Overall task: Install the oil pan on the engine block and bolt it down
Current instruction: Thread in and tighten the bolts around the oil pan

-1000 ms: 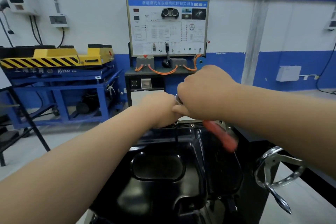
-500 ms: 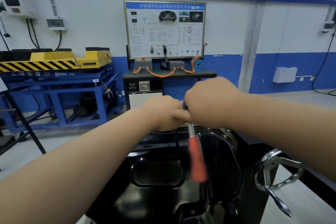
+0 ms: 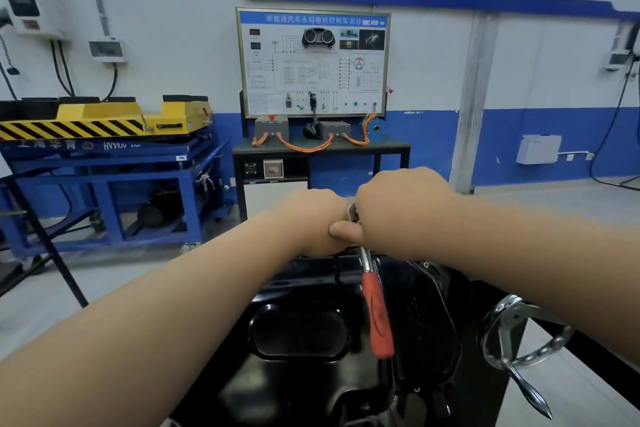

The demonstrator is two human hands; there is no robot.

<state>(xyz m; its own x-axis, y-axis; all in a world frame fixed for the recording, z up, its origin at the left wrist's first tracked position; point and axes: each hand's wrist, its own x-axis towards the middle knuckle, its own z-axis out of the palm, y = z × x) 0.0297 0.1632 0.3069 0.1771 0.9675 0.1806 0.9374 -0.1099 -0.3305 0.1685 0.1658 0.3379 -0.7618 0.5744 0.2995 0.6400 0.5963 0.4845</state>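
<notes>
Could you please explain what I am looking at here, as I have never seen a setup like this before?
This is one picture from a camera worn on a person's head, looking forward and down along both bare arms. No robot is involved. The glossy black shape below is the oil pan; whatever it sits on is hidden. Both hands meet at its far edge. The right hand grips the head of a ratchet, whose red handle points towards the camera. The left hand is curled beside it, and what it holds is hidden. The chrome handwheel at the right probably turns the stand. Behind are a training board and a blue cart.
</notes>
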